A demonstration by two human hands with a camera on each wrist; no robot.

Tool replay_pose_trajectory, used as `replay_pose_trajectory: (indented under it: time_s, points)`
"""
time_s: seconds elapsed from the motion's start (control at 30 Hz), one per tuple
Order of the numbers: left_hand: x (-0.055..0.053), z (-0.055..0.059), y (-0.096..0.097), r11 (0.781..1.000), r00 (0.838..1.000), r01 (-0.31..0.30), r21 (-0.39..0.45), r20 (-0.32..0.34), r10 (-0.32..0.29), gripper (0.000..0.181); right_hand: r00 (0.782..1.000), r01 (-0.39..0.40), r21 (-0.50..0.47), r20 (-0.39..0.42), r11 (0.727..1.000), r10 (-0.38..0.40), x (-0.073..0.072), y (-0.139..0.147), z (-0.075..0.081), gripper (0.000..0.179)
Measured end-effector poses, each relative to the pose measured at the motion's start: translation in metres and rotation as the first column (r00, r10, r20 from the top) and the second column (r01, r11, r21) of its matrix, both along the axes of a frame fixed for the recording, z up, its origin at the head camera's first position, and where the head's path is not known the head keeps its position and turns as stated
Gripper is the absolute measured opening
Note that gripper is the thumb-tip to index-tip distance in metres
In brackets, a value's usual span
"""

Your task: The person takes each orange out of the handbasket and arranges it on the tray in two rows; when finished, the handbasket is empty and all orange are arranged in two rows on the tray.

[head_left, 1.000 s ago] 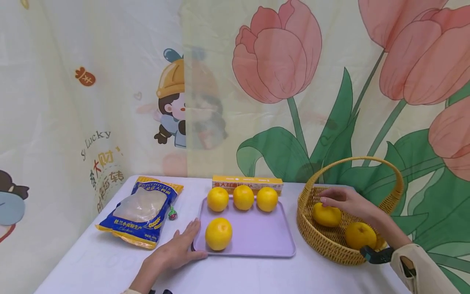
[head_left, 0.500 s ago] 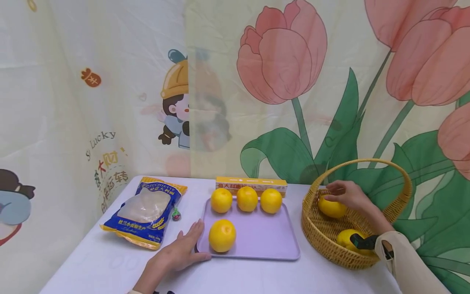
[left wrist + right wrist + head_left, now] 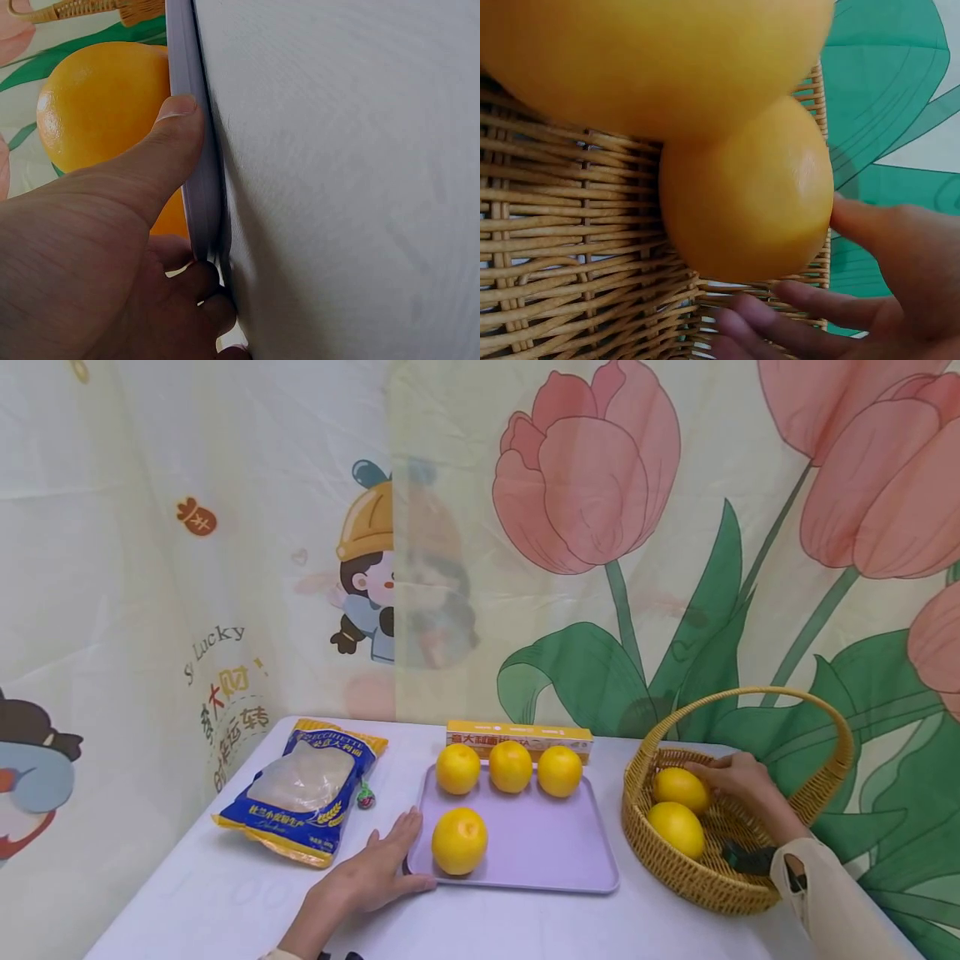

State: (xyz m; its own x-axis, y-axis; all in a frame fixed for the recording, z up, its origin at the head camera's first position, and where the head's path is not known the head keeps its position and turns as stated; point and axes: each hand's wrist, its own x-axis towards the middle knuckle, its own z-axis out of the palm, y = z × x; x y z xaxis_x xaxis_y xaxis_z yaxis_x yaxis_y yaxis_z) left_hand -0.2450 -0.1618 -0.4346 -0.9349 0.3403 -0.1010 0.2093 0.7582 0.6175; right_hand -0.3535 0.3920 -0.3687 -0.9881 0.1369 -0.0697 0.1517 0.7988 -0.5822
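Note:
On the lilac tray (image 3: 536, 835) three oranges (image 3: 510, 767) line the back edge, and another orange (image 3: 459, 841) sits at the front left. My left hand (image 3: 371, 872) rests against the tray's front left corner, fingers spread along the left side; its thumb (image 3: 176, 135) presses the rim. Inside the wicker basket (image 3: 637, 843), a rear orange (image 3: 681, 791) touches a nearer orange (image 3: 677, 829). My right hand (image 3: 738, 781) is in the basket beside the rear orange. In the right wrist view its thumb touches that fruit, while the other fingers lie loosely extended below it.
A blue and yellow pasta bag (image 3: 303, 789) lies on the left of the white table, with a small green wrapped candy (image 3: 365, 795) beside it. Behind the tray stands a yellow box (image 3: 517, 737). The basket's tall handle (image 3: 750, 692) arches over the right forearm's side.
The right hand has shifted from on top of the rear orange to its right side. The nearer basket orange has rolled left against the rear one. My left hand stays at the tray.

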Motion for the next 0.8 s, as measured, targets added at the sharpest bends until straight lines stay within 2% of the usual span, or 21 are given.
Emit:
replay_pose_trajectory:
  time_s: [0.1, 0.23, 0.47, 0.63, 0.8]
  points:
    - [0.0, 0.001, 0.001, 1.0, 1.0, -0.001, -0.01, -0.001, 0.001, 0.099, 0.993, 0.02, -0.066, 0.115, 0.998, -0.012, 0.0, 0.001, -0.002, 0.064]
    - [-0.001, 0.001, 0.001, 1.0, 1.0, -0.002, -0.009, -0.003, 0.002, 0.099, 0.983, 0.015, -0.129, 0.181, 0.992, 0.009, 0.0, -0.004, -0.001, 0.073]
    - [-0.002, -0.002, 0.0, 1.0, 1.0, -0.001, -0.003, 0.017, 0.001, 0.1, 0.978, 0.004, -0.156, 0.207, 0.988, 0.028, 0.001, -0.016, -0.001, 0.085]
    - [-0.004, -0.006, -0.002, 1.0, 1.0, 0.022, -0.018, 0.021, -0.022, 0.101, 0.982, -0.006, -0.177, 0.187, 0.984, 0.04, -0.001, -0.023, -0.003, 0.089]
    - [-0.002, -0.005, 0.0, 1.0, 1.0, 0.005, -0.007, 0.011, -0.005, 0.1, 0.99, -0.014, -0.167, 0.138, 0.986, 0.037, -0.002, -0.029, -0.004, 0.079]
